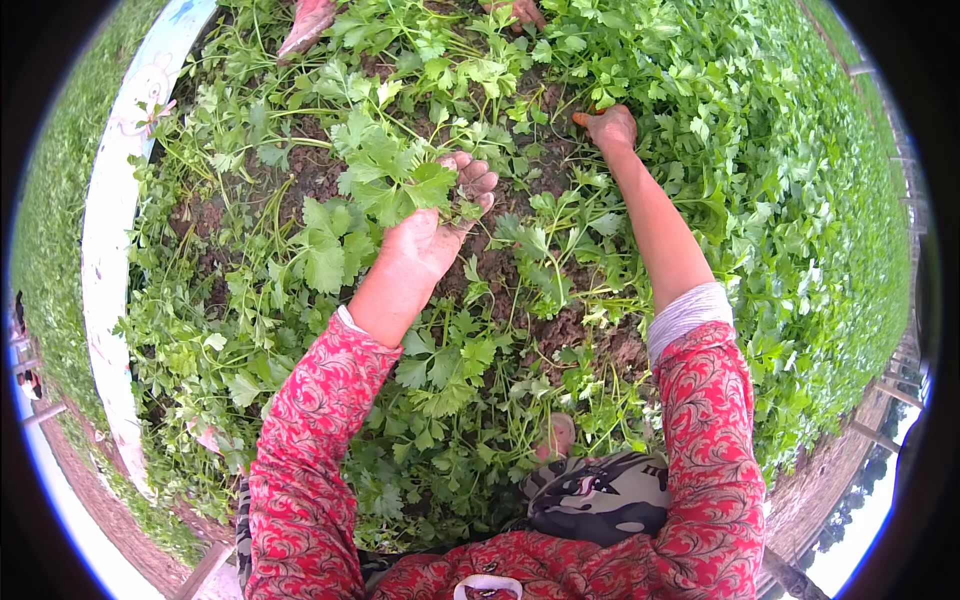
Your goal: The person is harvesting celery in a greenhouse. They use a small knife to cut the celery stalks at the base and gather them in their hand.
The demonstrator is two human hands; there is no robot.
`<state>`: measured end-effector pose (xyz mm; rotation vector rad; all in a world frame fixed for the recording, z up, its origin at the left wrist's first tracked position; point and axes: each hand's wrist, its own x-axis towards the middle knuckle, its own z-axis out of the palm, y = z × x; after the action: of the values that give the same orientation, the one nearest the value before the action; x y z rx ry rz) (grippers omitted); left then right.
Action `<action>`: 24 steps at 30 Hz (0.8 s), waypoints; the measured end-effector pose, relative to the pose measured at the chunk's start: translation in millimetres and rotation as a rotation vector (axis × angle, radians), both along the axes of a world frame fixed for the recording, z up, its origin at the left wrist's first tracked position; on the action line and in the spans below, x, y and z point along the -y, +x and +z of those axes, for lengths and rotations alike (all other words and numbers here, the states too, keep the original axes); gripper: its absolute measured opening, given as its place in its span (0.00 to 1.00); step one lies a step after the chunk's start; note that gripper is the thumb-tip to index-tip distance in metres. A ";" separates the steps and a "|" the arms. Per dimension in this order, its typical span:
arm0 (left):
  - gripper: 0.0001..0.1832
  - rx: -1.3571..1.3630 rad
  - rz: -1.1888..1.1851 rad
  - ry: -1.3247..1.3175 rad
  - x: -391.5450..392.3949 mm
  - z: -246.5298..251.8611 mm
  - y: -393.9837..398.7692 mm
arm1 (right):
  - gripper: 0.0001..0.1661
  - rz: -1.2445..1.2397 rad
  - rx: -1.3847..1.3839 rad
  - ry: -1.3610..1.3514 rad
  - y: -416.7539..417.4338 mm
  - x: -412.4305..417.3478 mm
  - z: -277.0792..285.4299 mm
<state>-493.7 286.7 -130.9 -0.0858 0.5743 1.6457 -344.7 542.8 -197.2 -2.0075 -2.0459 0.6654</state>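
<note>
Leafy green plants with lobed leaves, like celery or parsley, grow in brown soil all around. My left hand (442,217), palm up with fingers curled, holds a small bunch of leafy stems (397,172) over the middle of the bed. Further up and to the right, my right hand (611,127) reaches down at the edge of the denser leafy plants (697,90). Its thumb or a finger looks orange at the tip, and leaves hide the other fingers, so its hold is unclear.
A long white printed sheet or board (112,262) curves along the left side. Another person's hand (525,13) is among the plants at the top, near a foot or shoe (307,28). Wooden posts (206,570) stand at the lower rim. Bare soil (574,330) shows between the stems.
</note>
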 end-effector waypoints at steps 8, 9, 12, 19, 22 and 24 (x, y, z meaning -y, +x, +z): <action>0.08 -0.050 0.023 -0.153 -6.3 4.2 10.2 | 0.13 -0.020 -0.270 0.018 15.9 -6.6 -9.8; 0.08 -0.054 0.028 -0.147 -2.1 7.3 6.1 | 0.11 -0.028 -0.428 -0.069 12.7 -4.4 -8.9; 0.09 -0.028 0.018 -0.070 10.0 12.3 -1.8 | 0.11 -0.072 -0.345 -0.097 9.2 -3.8 -7.1; 0.11 -0.060 0.008 -0.059 43.8 85.5 20.1 | 0.15 0.178 0.004 0.416 57.9 15.2 13.3; 0.11 -0.101 -0.024 -0.368 58.3 133.6 25.5 | 0.13 0.157 -0.135 0.256 42.9 50.3 77.7; 0.11 -0.112 -0.039 -0.325 63.6 142.7 32.0 | 0.11 0.179 -0.063 0.235 47.7 50.3 87.1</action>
<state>-461.7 223.1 11.8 -0.2198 0.9203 1.5141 -296.9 492.5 -110.1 -1.6693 -2.1700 0.4852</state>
